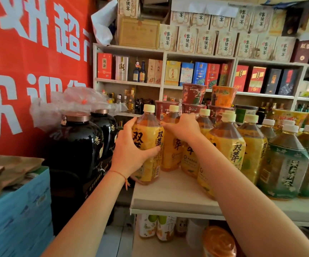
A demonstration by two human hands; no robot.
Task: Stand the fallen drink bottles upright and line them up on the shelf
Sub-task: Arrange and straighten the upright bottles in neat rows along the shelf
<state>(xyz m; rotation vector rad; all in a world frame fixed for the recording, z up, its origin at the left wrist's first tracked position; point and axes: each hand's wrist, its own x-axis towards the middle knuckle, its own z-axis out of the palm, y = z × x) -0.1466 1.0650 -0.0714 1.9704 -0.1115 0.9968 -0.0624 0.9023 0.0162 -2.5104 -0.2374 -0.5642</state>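
Note:
A yellow-labelled drink bottle (150, 145) with a cream cap stands upright at the left end of the white shelf (172, 199). My left hand (131, 147) grips its body from the left. Just behind it stands a second yellow bottle (171, 151); my right hand (184, 127) is curled over its shoulder. More yellow bottles (229, 147) stand upright to the right, then green-labelled tea bottles (284, 164). No fallen bottle is in view.
Two black ceramic jars (79, 145) stand left of the shelf under crumpled plastic. Instant noodle cups (194, 93) are stacked behind the bottles. Blue cartons (16, 210) sit at lower left. Boxed liquor fills the back wall shelves (198, 58). A lower shelf holds more bottles (161, 227).

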